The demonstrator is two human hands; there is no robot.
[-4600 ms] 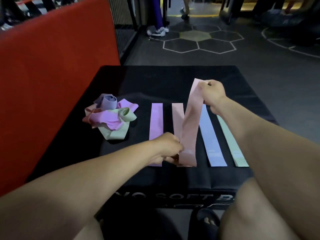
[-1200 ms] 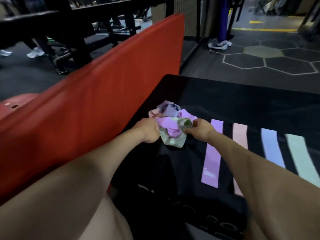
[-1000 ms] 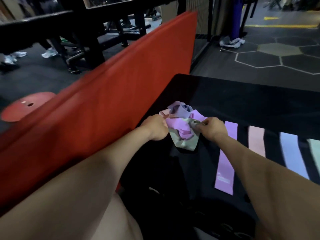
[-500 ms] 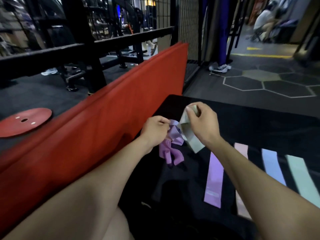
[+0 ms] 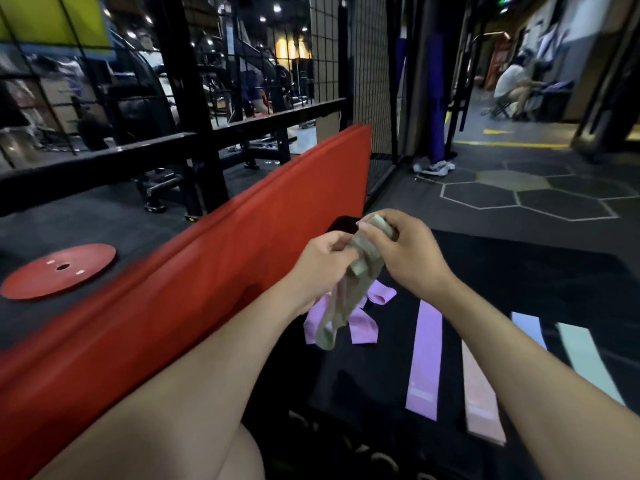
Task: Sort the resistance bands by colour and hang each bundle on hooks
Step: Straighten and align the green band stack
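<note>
My left hand [image 5: 320, 268] and my right hand [image 5: 405, 252] both grip a crumpled pale green band [image 5: 349, 296], raised above the black soft box [image 5: 519, 271]. Its loose end hangs down. Under it lie crumpled purple bands [image 5: 362, 322] on the box. Laid flat in a row to the right are a purple band [image 5: 424, 358], a pink band [image 5: 479, 396], a light blue band [image 5: 528, 329] partly behind my right forearm, and a pale green band [image 5: 585, 362].
A red mat [image 5: 207, 282] stands on edge along the box's left side. A red weight plate [image 5: 57, 270] lies on the floor beyond it. Black rack bars [image 5: 194, 98] and a wire grid panel [image 5: 367, 64] rise behind. A seated person [image 5: 512, 88] is far right.
Both hands went from the pink band to the tangled pile and lifted the green band out of it. The purple bands dropped back onto the box. My view has tilted upward.
</note>
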